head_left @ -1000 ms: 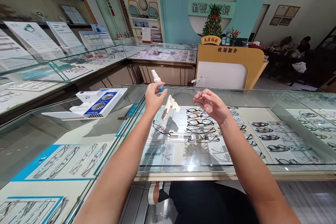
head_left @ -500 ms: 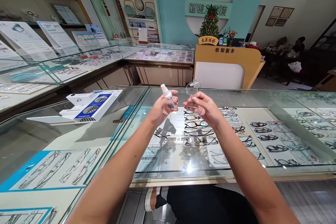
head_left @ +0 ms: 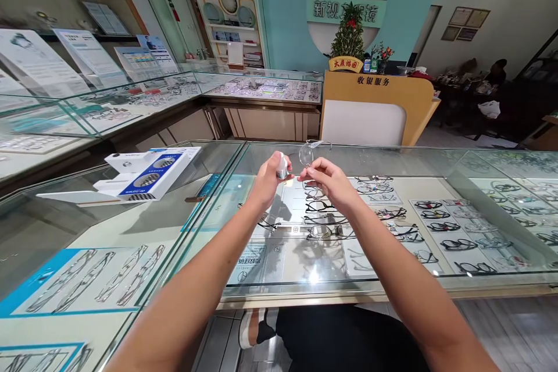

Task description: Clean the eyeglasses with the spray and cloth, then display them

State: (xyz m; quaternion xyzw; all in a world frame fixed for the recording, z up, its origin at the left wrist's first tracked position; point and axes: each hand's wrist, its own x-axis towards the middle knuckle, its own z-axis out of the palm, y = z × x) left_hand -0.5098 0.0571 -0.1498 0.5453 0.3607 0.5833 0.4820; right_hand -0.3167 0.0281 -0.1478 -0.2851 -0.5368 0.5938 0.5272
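Note:
My left hand (head_left: 265, 181) is closed around a small white spray bottle (head_left: 283, 167), with the thumb up near its top. The bottle now points toward the glasses, and part of it is hidden by my fingers. Close by on the right, my right hand (head_left: 332, 181) pinches a pair of thin-rimmed eyeglasses (head_left: 306, 155) between thumb and fingers. One round lens stands up above my fingertips, and a thin temple reaches out to the right. Both hands are held over the glass display counter (head_left: 314, 264), in which rows of eyeglass frames lie.
An unfolded blue-and-white box (head_left: 150, 179) lies on the counter glass to my left. More glass cases with eyewear stand along the left and back. Behind the counter is a yellow cash desk (head_left: 421, 102) bearing a potted plant (head_left: 347, 34). A person (head_left: 497, 72) is far back right.
My left hand has turned the spray bottle from upright to tipped toward the glasses, the thumb moving up to its top. My right hand has shifted slightly left and rotated the glasses.

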